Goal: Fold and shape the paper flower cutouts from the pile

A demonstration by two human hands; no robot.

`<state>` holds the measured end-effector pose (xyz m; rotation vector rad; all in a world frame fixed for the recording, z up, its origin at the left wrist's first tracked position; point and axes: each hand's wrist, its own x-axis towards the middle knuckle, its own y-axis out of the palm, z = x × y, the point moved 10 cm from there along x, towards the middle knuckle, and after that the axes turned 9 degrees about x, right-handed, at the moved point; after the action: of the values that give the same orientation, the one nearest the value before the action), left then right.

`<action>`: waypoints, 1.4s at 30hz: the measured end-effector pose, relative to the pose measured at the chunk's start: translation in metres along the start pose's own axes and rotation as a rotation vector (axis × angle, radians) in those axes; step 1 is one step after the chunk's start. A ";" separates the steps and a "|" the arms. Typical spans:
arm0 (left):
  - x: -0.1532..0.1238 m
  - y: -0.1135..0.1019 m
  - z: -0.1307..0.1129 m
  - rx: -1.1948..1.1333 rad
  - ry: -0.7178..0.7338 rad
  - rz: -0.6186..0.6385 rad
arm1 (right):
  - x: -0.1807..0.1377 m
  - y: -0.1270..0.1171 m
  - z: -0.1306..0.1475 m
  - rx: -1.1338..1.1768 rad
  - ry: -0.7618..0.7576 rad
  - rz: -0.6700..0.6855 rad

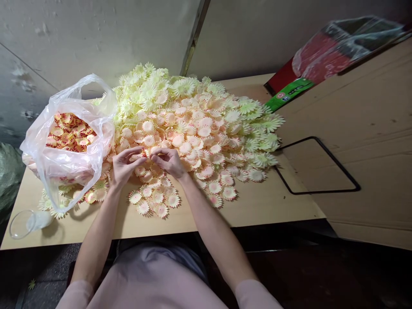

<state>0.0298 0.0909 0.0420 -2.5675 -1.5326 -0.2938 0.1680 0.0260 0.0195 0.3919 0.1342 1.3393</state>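
Two-handed pinch step
With thumbs and fingers nearly together, our left hand [126, 165] and right hand [171, 163] grip a small yellow red-edged flower piece [147, 152]; next demands steadiness.

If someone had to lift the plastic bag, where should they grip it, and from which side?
Probably from above, gathering the back handle, which arches up, with the front handle, which droops: the mouth of the bag lies open between them, showing flowers inside. The left hand, beside it, looks handiest.
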 end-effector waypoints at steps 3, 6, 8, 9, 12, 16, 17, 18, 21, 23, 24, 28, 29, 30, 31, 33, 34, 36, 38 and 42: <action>-0.003 0.014 -0.001 0.004 -0.005 0.077 | 0.001 0.002 -0.001 -0.005 -0.008 0.012; -0.002 0.009 0.005 -0.058 -0.042 0.036 | 0.002 -0.004 0.001 0.022 -0.021 -0.028; 0.001 0.000 0.012 -0.119 -0.081 -0.023 | 0.003 -0.011 0.002 0.086 -0.018 -0.075; 0.003 -0.006 0.015 -0.150 -0.092 -0.055 | 0.004 -0.015 0.003 0.127 -0.023 -0.106; 0.008 -0.021 0.018 -0.196 -0.070 -0.127 | 0.004 -0.026 0.005 0.210 -0.046 -0.200; 0.008 -0.017 0.019 -0.132 -0.079 -0.101 | 0.004 -0.027 -0.002 0.151 0.001 -0.237; 0.007 -0.012 0.019 -0.110 -0.091 -0.076 | 0.004 -0.025 -0.004 0.138 0.016 -0.230; 0.006 -0.007 0.018 -0.083 -0.101 -0.048 | 0.004 -0.024 -0.006 0.134 0.028 -0.218; 0.001 0.006 0.009 0.047 -0.067 0.027 | 0.005 -0.018 -0.010 0.133 0.045 -0.154; 0.000 0.012 0.002 0.139 -0.010 0.064 | 0.005 -0.017 -0.010 0.122 0.040 -0.145; -0.001 0.015 -0.001 0.171 0.012 0.082 | 0.005 -0.017 -0.010 0.112 0.037 -0.150; -0.001 0.018 0.002 0.236 0.019 0.127 | 0.004 -0.014 -0.011 0.088 0.068 -0.133; -0.001 0.018 0.004 0.251 0.013 0.126 | 0.003 -0.012 -0.011 0.089 0.074 -0.120; -0.001 0.017 0.005 0.264 0.006 0.122 | 0.003 -0.011 -0.011 0.091 0.077 -0.105; -0.001 0.017 0.007 0.275 -0.003 0.121 | 0.003 -0.009 -0.011 0.091 0.075 -0.087; -0.002 0.018 0.011 0.281 -0.033 0.129 | 0.003 -0.007 -0.010 0.086 0.065 -0.049; -0.002 0.019 0.013 0.278 -0.051 0.136 | 0.003 -0.005 -0.010 0.083 0.061 -0.031; -0.004 0.021 0.015 0.267 -0.084 0.143 | 0.003 -0.004 -0.009 0.072 0.048 -0.012; -0.005 0.021 0.016 0.249 -0.107 0.130 | 0.003 -0.004 -0.007 0.051 0.026 -0.018; -0.006 0.016 0.017 0.228 -0.139 0.071 | 0.004 -0.005 -0.001 0.032 -0.004 -0.036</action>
<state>0.0433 0.0821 0.0237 -2.4988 -1.4202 0.0655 0.1730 0.0288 0.0179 0.4173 0.1590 1.3019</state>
